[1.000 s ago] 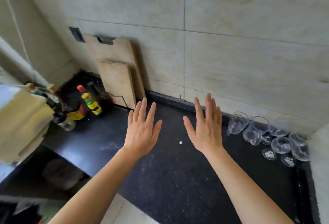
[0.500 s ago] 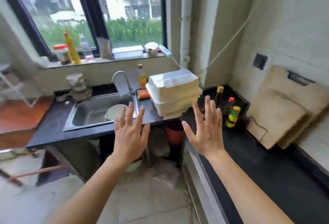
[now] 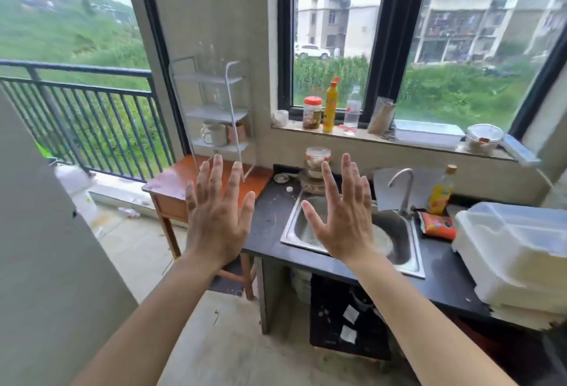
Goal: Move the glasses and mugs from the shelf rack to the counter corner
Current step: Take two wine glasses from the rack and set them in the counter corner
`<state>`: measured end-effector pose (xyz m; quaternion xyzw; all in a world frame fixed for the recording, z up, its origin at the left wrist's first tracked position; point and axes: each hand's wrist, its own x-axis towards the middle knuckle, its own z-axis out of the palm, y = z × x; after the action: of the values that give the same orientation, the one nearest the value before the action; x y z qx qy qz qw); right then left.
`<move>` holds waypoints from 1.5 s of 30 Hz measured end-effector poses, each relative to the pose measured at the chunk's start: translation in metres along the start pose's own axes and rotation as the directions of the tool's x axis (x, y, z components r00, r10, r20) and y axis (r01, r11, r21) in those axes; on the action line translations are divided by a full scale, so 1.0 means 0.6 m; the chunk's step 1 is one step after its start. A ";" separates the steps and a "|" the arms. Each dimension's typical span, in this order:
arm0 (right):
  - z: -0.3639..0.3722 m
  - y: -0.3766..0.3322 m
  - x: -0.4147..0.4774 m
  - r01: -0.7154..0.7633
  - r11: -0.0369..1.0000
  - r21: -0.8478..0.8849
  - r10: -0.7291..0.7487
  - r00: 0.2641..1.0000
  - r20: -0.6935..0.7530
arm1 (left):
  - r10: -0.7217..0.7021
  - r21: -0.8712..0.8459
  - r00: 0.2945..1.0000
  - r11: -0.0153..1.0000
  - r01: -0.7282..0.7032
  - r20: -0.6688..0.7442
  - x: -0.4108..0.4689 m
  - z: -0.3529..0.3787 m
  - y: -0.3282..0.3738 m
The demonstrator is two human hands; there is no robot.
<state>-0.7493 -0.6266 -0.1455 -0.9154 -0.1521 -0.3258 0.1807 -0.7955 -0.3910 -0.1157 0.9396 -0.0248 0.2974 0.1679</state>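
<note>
White wire shelf rack stands on a wooden side table left of the sink; a white mug sits on its lowest tier. Left hand and right hand hover spread wide, empty, well short of the rack.

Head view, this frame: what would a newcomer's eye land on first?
Two bare, open hands held up with fingers spread: the left hand before an orange wooden table, the right hand over the steel sink. Behind the left hand stands a white shelf rack, with a white mug on its bottom tier.
</note>
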 end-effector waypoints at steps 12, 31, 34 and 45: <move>0.325 -0.088 0.290 0.143 0.985 0.095 -0.147 0.988 0.045 | -0.157 0.125 0.988 0.980 0.155 0.006 0.200 0.107 -0.279; 0.656 -0.125 0.759 0.109 0.990 0.092 -0.116 0.990 0.074 | -0.110 0.002 0.994 0.994 0.110 -0.021 0.692 0.289 -0.581; 0.680 -0.131 0.829 0.082 0.996 0.041 -0.082 0.997 -0.012 | -0.056 -0.064 0.998 0.996 0.055 -0.027 0.785 0.318 -0.625; 0.730 -0.169 1.139 -0.128 0.990 -0.061 0.114 0.975 -0.189 | 0.168 -0.275 0.986 0.948 -0.160 0.005 1.177 0.365 -0.739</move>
<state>-0.0458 -0.2384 0.0068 -0.8948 -0.0666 -0.4030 0.1802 -0.0297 -0.0077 -0.0166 0.9061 -0.1460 0.2909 0.2702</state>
